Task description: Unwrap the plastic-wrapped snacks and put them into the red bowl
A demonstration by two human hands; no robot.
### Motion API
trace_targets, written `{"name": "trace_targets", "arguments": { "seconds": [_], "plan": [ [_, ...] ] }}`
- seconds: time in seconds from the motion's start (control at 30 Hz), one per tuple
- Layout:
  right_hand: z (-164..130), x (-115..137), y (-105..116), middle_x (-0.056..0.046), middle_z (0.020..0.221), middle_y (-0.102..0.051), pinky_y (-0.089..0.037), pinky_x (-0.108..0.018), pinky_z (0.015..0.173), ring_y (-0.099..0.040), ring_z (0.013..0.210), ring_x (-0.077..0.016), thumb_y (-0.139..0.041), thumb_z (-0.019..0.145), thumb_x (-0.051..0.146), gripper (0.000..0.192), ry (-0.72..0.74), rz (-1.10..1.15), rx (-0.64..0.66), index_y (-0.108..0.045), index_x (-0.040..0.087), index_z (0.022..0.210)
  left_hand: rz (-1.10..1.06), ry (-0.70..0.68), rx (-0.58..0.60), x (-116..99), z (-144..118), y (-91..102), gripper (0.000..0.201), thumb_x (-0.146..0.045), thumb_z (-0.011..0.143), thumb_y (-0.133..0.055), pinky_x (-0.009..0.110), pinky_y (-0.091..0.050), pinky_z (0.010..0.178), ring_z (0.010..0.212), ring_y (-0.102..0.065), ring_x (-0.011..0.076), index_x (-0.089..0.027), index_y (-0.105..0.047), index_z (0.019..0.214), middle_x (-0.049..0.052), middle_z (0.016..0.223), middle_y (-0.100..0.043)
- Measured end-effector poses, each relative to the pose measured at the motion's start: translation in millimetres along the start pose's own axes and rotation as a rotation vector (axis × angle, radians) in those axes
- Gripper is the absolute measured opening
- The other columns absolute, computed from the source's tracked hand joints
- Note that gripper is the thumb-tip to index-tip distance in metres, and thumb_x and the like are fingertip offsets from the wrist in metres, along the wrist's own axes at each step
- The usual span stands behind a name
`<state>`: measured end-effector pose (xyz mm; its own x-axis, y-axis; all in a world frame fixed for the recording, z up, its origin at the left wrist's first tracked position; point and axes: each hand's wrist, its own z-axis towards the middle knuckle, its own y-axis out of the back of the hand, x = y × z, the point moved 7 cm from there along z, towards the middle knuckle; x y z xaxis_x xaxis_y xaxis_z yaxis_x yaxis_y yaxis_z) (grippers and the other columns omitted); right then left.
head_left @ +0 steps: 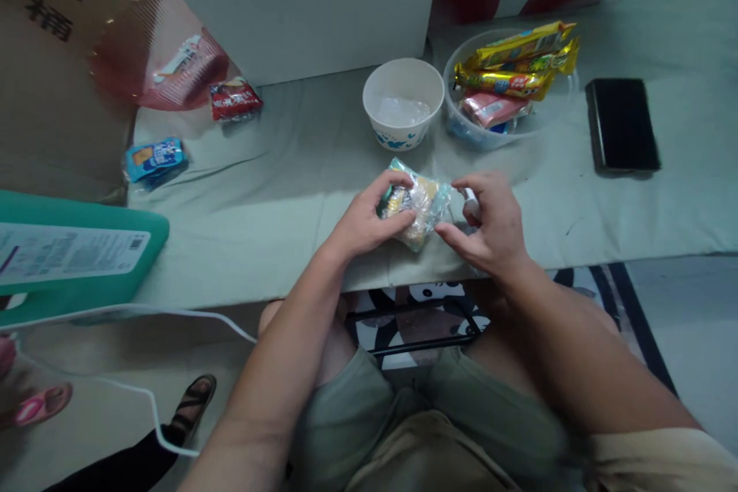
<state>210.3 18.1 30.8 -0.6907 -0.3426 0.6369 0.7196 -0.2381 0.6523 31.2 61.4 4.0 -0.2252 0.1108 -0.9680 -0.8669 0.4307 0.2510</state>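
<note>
My left hand [374,217] is closed on a small snack packet [420,207] in shiny clear plastic, with green and yellow print showing through. Its thumb and fingers press the packet from the left, just above the cloth-covered table [277,231]. At the packet's right edge is my right hand [490,221], its thumb and index finger held apart. A small white object [471,204] sits in the curled fingers of that hand; its kind cannot be made out. Just beyond the packet stands a white paper bowl [397,137] with blue print and clear plastic inside.
A clear tub [490,137] holds several yellow and pink snack packets. A black rectangular case [623,125] lies to the right. At left are a red packet [235,100], a blue packet [155,159], a pink plastic bag [190,69] and a green jug [144,246]. Boxes [323,8] line the back.
</note>
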Motion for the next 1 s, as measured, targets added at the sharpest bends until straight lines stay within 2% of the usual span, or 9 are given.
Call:
{"name": "trace_targets", "arguments": {
  "seconds": [0.13,0.23,0.3,0.37,0.5,0.7,0.8,0.87,1.0],
  "plan": [
    [4,-9,-10,-0.012,0.113,-0.071,-0.049,-0.036,0.067,-0.06,0.065,-0.0175,-0.063,0.082,0.052,0.047,-0.145,0.089,0.137,-0.058,0.02,0.117,-0.078,0.078,0.166,9,-2,-5.0,0.089,-0.036,0.063,-0.088,0.038,-0.054,0.096,0.104,-0.067,0.0238,-0.03,-0.044,0.14,0.007,0.126,-0.062],
    [-1,-23,-18,-0.006,0.092,-0.074,-0.042,-0.033,0.06,-0.055,0.054,-0.0163,-0.065,0.08,0.049,0.053,-0.327,0.077,0.255,-0.055,0.018,0.121,-0.115,0.121,0.036,20,2,8.8,0.109,-0.038,0.055,-0.095,0.039,-0.057,0.091,0.099,-0.068,0.0221,-0.035,-0.036,0.146,0.009,0.129,-0.058],
    [-3,-28,-19,-0.003,0.08,-0.073,-0.039,-0.032,0.059,-0.057,0.056,-0.0188,-0.064,0.079,0.046,0.054,-0.39,0.054,0.271,-0.053,0.018,0.123,-0.151,0.103,-0.167,26,5,21.2,0.107,-0.043,0.055,-0.096,0.038,-0.057,0.091,0.101,-0.068,0.0207,-0.038,-0.037,0.144,0.009,0.137,-0.053],
    [-5,-28,-20,-0.003,0.077,-0.072,-0.037,-0.031,0.06,-0.06,0.059,-0.0207,-0.062,0.079,0.041,0.05,-0.416,0.037,0.28,-0.053,0.019,0.123,-0.177,0.078,-0.292,30,7,23.4,0.088,-0.049,0.064,-0.091,0.038,-0.056,0.095,0.106,-0.068,0.0211,-0.034,-0.045,0.137,0.009,0.136,-0.054],
    [-5,-23,-19,-0.008,0.094,-0.075,-0.039,-0.033,0.062,-0.062,0.065,-0.0211,-0.056,0.082,0.035,0.042,-0.402,0.04,0.266,-0.057,0.02,0.121,-0.007,0.052,-0.275,25,9,6.0,0.054,-0.051,0.081,-0.075,0.044,-0.048,0.109,0.12,-0.063,0.0264,-0.022,-0.06,0.123,0.012,0.128,-0.065],
    [-8,-25,-19,-0.008,0.108,-0.074,-0.048,-0.034,0.068,-0.061,0.065,-0.0171,-0.055,0.079,0.026,0.047,-0.385,0.232,0.252,-0.052,0.021,0.126,0.147,-0.067,-0.214,6,7,-6.5,0.072,-0.046,0.079,-0.077,0.046,-0.04,0.117,0.139,-0.052,0.0323,-0.031,-0.051,0.145,0.008,0.149,-0.057],
    [-10,-26,-21,-0.009,0.121,-0.07,-0.051,-0.036,0.07,-0.06,0.066,-0.0156,-0.052,0.077,0.022,0.054,-0.367,0.315,0.259,-0.049,0.022,0.131,0.029,-0.024,-0.285,12,7,0.7,0.088,-0.049,0.075,-0.082,0.044,-0.048,0.109,0.131,-0.059,0.0324,-0.032,-0.041,0.151,0.009,0.137,-0.061],
    [-10,-27,-16,-0.01,0.117,-0.069,-0.052,-0.037,0.075,-0.062,0.074,-0.0176,-0.051,0.079,0.023,0.044,-0.35,0.266,0.21,-0.055,0.02,0.123,-0.055,0.036,-0.332,17,6,5.8,0.098,-0.05,0.074,-0.083,0.042,-0.052,0.101,0.118,-0.065,0.0291,-0.035,-0.029,0.155,0.007,0.125,-0.063],
    [-7,-27,-5,-0.008,0.102,-0.07,-0.052,-0.037,0.082,-0.064,0.086,-0.0216,-0.05,0.092,0.037,0.037,-0.317,0.194,0.135,-0.064,0.021,0.122,-0.095,0.072,-0.391,18,4,12.0,0.085,-0.054,0.076,-0.08,0.034,-0.054,0.09,0.102,-0.068,0.0217,-0.035,-0.034,0.145,0.003,0.111,-0.062]
  ]
}}
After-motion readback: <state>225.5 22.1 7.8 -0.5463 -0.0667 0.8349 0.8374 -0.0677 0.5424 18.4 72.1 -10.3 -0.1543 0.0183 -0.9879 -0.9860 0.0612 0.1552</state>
